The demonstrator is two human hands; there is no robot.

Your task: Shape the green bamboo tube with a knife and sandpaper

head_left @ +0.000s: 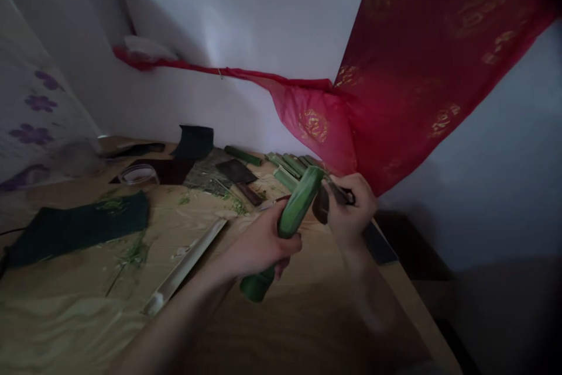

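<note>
My left hand (263,240) is wrapped around a thick green bamboo tube (298,205), which tilts up and to the right above the wooden table (307,328). My right hand (351,208) grips a small dark-bladed knife (321,204) at the tube's upper end. The blade looks to touch the tube's rim, though the contact is hard to make out. The knife's handle is partly hidden by my fingers. The lower end of the tube sticks out below my left hand.
A long split bamboo strip (184,264) lies by my left forearm, beside a dark green cloth (79,229) with green shavings. Farther back are a cleaver (237,171), a glass jar (138,175) and several cut bamboo pieces (290,164). Red gold-patterned fabric (395,71) hangs at the right.
</note>
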